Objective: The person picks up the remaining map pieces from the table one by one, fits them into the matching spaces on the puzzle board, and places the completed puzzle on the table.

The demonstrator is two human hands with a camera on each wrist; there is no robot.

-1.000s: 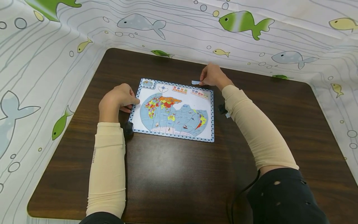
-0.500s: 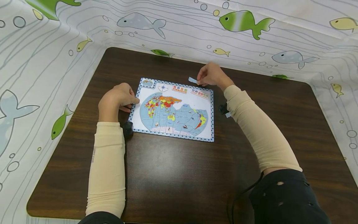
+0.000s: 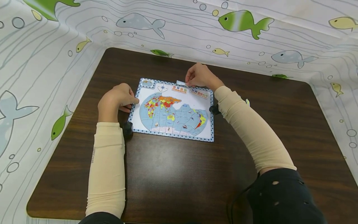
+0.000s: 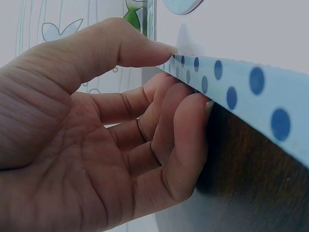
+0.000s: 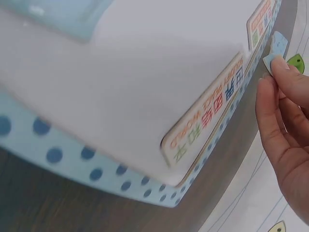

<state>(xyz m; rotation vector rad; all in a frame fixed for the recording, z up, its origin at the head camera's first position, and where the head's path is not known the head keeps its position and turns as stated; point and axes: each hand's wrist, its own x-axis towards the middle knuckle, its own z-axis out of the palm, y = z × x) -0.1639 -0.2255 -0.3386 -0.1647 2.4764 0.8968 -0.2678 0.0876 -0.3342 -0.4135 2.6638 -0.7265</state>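
A world-map jigsaw puzzle board (image 3: 193, 96) with a blue dotted border lies on the table. At its left edge, my left hand (image 3: 118, 98) holds the border, the thumb on top and the fingers curled at the side, as the left wrist view shows (image 4: 120, 111). Beyond the board's far edge, my right hand (image 3: 202, 76) pinches a pale blue puzzle piece (image 3: 181, 83) between thumb and finger. That piece (image 5: 278, 44) is partly covered by the thumb in the right wrist view. Map pieces fill the lower part of the picture; the area above right is white.
Another small puzzle piece (image 3: 247, 102) shows beside the right forearm, mostly hidden by the sleeve. The dark wooden table (image 3: 173, 183) is bordered at the back and sides by a fish-patterned cloth (image 3: 190, 37). A black cable (image 3: 243, 191) runs near the right arm.
My right hand has moved left along the board's far edge with the puzzle piece, which has turned in its fingers. The left hand has stayed on the board's left edge.
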